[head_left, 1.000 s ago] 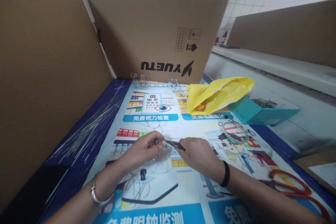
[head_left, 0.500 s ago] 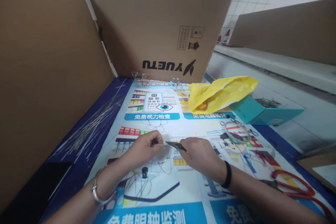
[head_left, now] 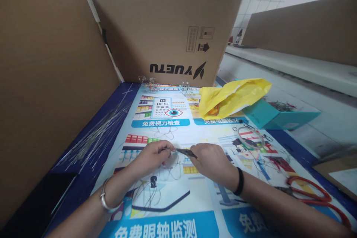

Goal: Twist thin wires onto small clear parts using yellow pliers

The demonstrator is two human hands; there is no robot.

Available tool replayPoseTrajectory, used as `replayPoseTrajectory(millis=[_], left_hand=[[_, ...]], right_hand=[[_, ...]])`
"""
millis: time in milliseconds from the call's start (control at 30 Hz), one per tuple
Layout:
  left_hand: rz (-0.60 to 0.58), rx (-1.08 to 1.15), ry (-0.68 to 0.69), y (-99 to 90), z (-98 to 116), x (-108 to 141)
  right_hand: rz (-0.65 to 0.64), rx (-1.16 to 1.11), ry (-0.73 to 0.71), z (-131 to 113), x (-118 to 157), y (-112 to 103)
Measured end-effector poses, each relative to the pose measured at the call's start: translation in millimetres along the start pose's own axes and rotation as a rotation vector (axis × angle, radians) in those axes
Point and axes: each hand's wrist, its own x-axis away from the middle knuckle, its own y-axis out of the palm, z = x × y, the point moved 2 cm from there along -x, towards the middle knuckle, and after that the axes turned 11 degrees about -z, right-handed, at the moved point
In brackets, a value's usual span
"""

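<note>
My right hand (head_left: pixel 213 161) is closed around a pair of slim-nosed pliers (head_left: pixel 186 152), whose tips point left. Those tips meet the fingertips of my left hand (head_left: pixel 154 156), which is closed in a pinch. Thin wire (head_left: pixel 175 171) loops down below the left fingers and seems to come from that pinch. Exactly where the jaws bite is too small to tell. Nearer me, a bundle of thin wires (head_left: pixel 153 182) with a black piece on it lies on the printed poster (head_left: pixel 200 200). Another thin wire shape (head_left: pixel 164 132) rests just beyond my left hand.
Straight wires (head_left: pixel 95 134) lie spread at left. Red-handled cutters (head_left: pixel 309 189), a clear coil (head_left: pixel 251 137), a yellow bag (head_left: pixel 234 96) and a teal box (head_left: pixel 290 119) are at right. Cardboard walls (head_left: pixel 167 18) stand behind and at left, with small wire pieces (head_left: pixel 185 88) at their foot.
My left fingers have shifted slightly right and the plier tips now reach them, closing the small gap seen before. The view has tilted slightly.
</note>
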Motion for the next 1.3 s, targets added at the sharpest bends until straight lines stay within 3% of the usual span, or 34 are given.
replayPoseTrajectory(millis=[400,633,733,1000,1300], left_hand=[[0.029,-0.055,0.004,1.3,7.9,1.8],[0.019,-0.054,-0.039,4.8,9.1,3.5],[-0.001,-0.067,-0.047,6.3,7.1,2.6],[0.192,-0.287,0.024,7.8,9.5,2.7],[0.157,0.033,-0.095,13.4,0.8,0.6]], right_hand=[[0.033,0.013,-0.017,-0.5,0.5,1.0],[0.204,0.148,-0.076,0.1,3.1,0.9],[0.191,0.142,-0.067,1.0,2.5,0.4],[0.086,0.045,-0.036,-1.5,3.1,-3.0],[0.15,0.124,-0.052,-0.2,2.8,-1.2]])
